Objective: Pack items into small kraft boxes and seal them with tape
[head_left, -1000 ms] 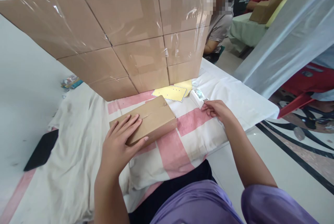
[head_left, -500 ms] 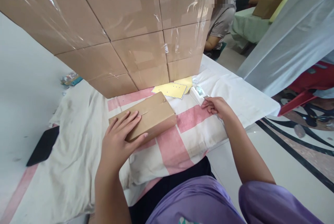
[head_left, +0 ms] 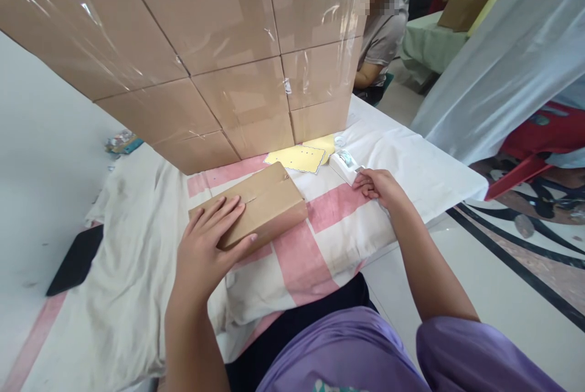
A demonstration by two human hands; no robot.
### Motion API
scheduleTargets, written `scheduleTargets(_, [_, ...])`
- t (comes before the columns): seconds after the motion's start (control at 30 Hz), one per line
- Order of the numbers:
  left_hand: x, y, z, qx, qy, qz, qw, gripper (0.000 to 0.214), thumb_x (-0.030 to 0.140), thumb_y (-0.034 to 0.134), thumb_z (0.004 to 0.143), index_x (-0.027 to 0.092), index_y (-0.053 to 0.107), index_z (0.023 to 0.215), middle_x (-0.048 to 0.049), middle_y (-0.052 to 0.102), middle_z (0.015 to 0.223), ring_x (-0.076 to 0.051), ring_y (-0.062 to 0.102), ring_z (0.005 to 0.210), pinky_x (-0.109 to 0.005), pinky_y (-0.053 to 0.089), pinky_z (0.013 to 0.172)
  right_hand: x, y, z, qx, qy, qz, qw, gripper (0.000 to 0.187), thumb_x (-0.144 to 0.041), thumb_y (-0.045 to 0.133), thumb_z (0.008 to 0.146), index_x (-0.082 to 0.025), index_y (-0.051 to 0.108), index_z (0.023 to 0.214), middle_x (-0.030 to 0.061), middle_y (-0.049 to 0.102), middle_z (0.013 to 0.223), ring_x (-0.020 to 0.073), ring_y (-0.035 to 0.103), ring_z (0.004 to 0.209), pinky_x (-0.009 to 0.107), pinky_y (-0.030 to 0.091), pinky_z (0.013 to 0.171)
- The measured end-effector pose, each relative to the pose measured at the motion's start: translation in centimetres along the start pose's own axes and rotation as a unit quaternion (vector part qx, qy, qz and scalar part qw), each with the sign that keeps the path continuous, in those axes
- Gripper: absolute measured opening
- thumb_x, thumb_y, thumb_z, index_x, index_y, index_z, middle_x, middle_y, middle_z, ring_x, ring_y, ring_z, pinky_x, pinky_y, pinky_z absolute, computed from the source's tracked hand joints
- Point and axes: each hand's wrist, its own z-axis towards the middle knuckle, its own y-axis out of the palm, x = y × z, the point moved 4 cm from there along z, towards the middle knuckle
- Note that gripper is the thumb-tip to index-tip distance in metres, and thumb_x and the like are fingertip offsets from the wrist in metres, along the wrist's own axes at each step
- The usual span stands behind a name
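A closed brown cardboard box (head_left: 269, 197) lies flat on the cloth-covered table in front of me. My left hand (head_left: 210, 230) rests on its left part, fingers stretched over the top and thumb along the near edge. To the right of the box stands a white tape dispenser (head_left: 342, 171) with a roll of clear tape (head_left: 346, 158) in it. My right hand (head_left: 375, 186) is at the dispenser's near cutter end, thumb and fingers pinched together on the tape there. The clear strip between the fingertips hardly shows.
Yellow cut-out sheets (head_left: 299, 157) lie behind the box. A tall cardboard partition (head_left: 228, 69) stands across the table's back. A black phone-like slab (head_left: 75, 261) is at the left edge. Beyond the partition a person in a grey shirt (head_left: 381, 44) sits; a red chair (head_left: 539, 142) stands at right.
The whole view has shifted very slightly. Both hands, the box and the tape dispenser keep their places relative to one another.
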Motion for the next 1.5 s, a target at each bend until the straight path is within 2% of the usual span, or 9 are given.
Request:
scheduleTargets(0.5, [0.14, 0.03, 0.05, 0.004, -0.001, 0.001, 1.000, 0.054, 0.055, 0.065, 0.094, 0.030, 0.058, 0.141, -0.0071, 0.062, 0.148, -0.033, 0.052, 0.144, -0.059, 0.037, 0.119, 0.49, -0.26, 0.37, 0.005, -0.014, 0.024, 1.000, 0.037, -0.028, 0.058, 0.094, -0.012, 0.064, 0.062, 0.0132, 0.070, 0.059, 0.0073, 0.046, 0.035, 0.017, 0.022, 0.028])
scheduleTargets(0.73, [0.17, -0.07, -0.02, 0.007, 0.001, 0.001, 1.000, 0.055, 0.054, 0.065, 0.093, 0.031, 0.057, 0.142, -0.0070, 0.062, 0.149, -0.033, 0.052, 0.144, -0.058, 0.037, 0.119, 0.61, -0.63, 0.36, -0.014, -0.017, 0.053, 0.998, 0.032, -0.029, 0.056, 0.091, -0.011, 0.066, 0.066, 0.0129, 0.072, 0.065, 0.0071, 0.046, 0.038, 0.017, 0.021, 0.029])
scheduleTargets(0.97, [0.20, -0.09, 0.04, 0.002, -0.006, -0.001, 1.000, 0.054, 0.053, 0.066, 0.093, 0.032, 0.057, 0.143, -0.0070, 0.061, 0.149, -0.034, 0.051, 0.144, -0.059, 0.037, 0.119, 0.40, -0.70, 0.13, -0.024, -0.035, 0.057, 0.997, 0.020, -0.026, 0.069, 0.081, -0.012, 0.066, 0.066, 0.0097, 0.071, 0.065, 0.0060, 0.045, 0.039, 0.018, 0.021, 0.031])
scheduleTargets(1.13, [0.19, -0.12, 0.11, 0.003, -0.002, -0.003, 1.000, 0.055, 0.052, 0.067, 0.093, 0.032, 0.058, 0.143, -0.0074, 0.063, 0.147, -0.033, 0.052, 0.144, -0.058, 0.038, 0.118, 0.39, -0.56, 0.20, -0.022, -0.057, 0.032, 0.998, 0.022, -0.029, 0.075, 0.075, -0.012, 0.066, 0.063, 0.0085, 0.070, 0.063, 0.0048, 0.041, 0.037, 0.020, 0.019, 0.031])
scheduleTargets(1.5, [0.42, -0.17, 0.19, 0.009, -0.007, 0.000, 1.000, 0.054, 0.055, 0.066, 0.093, 0.029, 0.060, 0.140, -0.0100, 0.064, 0.146, -0.034, 0.053, 0.142, -0.060, 0.039, 0.117, 0.22, -0.64, 0.03, -0.046, -0.089, 0.025, 0.995, 0.011, -0.020, 0.070, 0.069, -0.013, 0.069, 0.061, 0.0064, 0.069, 0.061, 0.0043, 0.039, 0.038, 0.020, 0.019, 0.034])
